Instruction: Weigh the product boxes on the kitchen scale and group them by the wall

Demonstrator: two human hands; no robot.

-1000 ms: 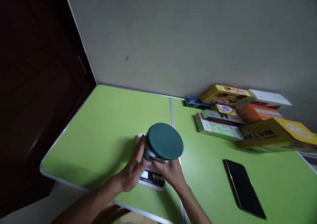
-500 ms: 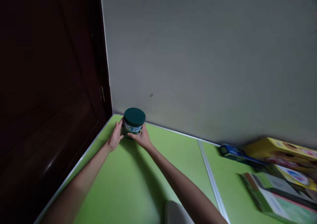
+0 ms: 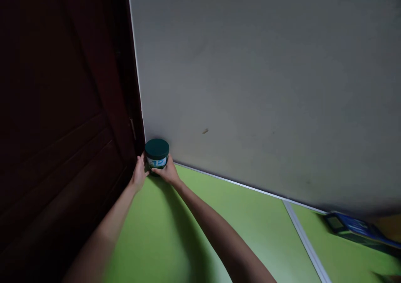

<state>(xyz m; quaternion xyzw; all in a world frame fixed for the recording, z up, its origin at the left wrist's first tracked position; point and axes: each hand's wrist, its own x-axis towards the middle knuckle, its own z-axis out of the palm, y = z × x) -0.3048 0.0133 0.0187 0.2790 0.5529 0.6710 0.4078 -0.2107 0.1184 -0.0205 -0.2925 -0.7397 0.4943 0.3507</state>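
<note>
An upright round jar with a dark green lid (image 3: 157, 148) and a blue and white label stands at the far corner of the green tabletop (image 3: 156, 233), close to the wall. My left hand (image 3: 139, 174) is against its left side. On the other side, my right hand (image 3: 168, 171) wraps around the jar, with the thumb across its front. Both hands are closed on it from opposite sides. The jar's lower part is partly hidden by my fingers.
A grey wall (image 3: 250, 87) rises behind the table's back edge. A dark wooden door (image 3: 62, 128) stands on the left. A white strip (image 3: 305, 239) crosses the tabletop. At the right lies a blue box (image 3: 357, 228), with a yellowish box (image 3: 390, 226) behind it, cut off by the frame.
The jar, held in both hands, has moved left and farther back into the corner. My view has turned left, so the boxes have slid towards the right edge and mostly out of sight.
</note>
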